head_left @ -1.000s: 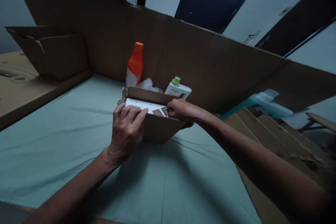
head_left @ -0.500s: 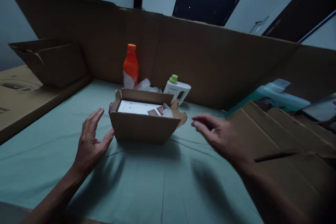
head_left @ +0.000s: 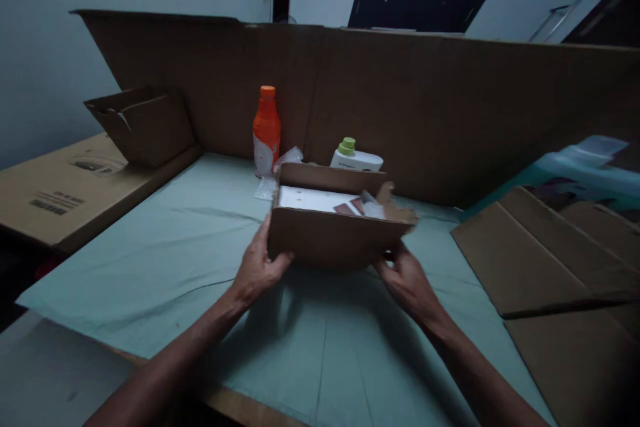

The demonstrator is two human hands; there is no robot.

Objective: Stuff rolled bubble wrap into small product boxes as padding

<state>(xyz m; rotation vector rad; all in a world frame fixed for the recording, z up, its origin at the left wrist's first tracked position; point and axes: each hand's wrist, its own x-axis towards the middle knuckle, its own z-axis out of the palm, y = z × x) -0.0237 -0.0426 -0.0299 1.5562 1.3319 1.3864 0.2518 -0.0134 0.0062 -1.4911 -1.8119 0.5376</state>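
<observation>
A small open cardboard box (head_left: 330, 237) is gripped at its two lower ends, between my hands. My left hand (head_left: 257, 263) wraps its left end, thumb on the front face. On the opposite side my right hand (head_left: 403, 273) holds the lower right corner, its fingertips partly hidden. Inside the box lie a white carton (head_left: 310, 199) with brown shapes and some clear plastic wrap (head_left: 371, 205). The box seems slightly raised above the green cloth (head_left: 200, 213), with a shadow under it.
Behind the box stand an orange bottle (head_left: 267, 130), bubble wrap (head_left: 265, 187) and a white jug with a green cap (head_left: 347, 145). Folded cardboard (head_left: 525, 247) and a teal bottle (head_left: 565, 170) are at right. Another open box (head_left: 155, 127) sits on a large carton (head_left: 65, 187) at left. A cardboard wall (head_left: 400, 93) closes the back.
Both hands, apart from the box before, have closed on its ends. The box appears lifted a little and nearer. The camera view has turned left.
</observation>
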